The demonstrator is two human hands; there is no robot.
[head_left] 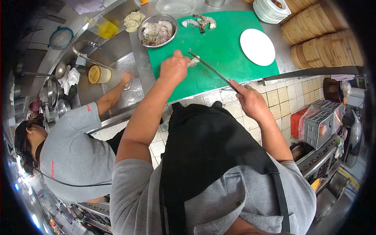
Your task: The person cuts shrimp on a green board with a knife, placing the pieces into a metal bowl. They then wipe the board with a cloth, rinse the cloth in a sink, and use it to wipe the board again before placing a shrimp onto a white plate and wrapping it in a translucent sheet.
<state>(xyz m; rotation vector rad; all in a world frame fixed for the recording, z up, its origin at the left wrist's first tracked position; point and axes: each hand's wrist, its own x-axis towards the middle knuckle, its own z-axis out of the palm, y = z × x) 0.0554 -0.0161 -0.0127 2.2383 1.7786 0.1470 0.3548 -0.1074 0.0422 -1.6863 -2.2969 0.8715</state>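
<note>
Squarely over a steel surface (282, 47) in a working kitchen, a person in a grey shirt and black apron cuts seafood on a green cutting board (231, 35); stacked bamboo steamers (321, 39) stand at the surface's right end, and a sink (113, 62) lies to the left, where a co-worker (74, 152) in grey reaches one hand (126, 77) into the basin; a metal bowl (158, 30) of peeled pieces touches the board's far left corner, a bare white plate (257, 47) rests on its right side, and a few whole shrimps (199, 22) lie at its far edge; the left hand (174, 68) has its grip pinched on a peeled shrimp (194, 61), pinning it to the board near the middle; the right hand (250, 102) has its grip clenched round the handle of a long knife (213, 70), whose tip meets the shrimp just beside the left fingers; by the look of it the step in hand is slitting or slicing this one shrimp; the next move would call for a short, controlled draw of the blade away from the holding fingers, with the slippery piece held flat so it cannot roll.
</note>
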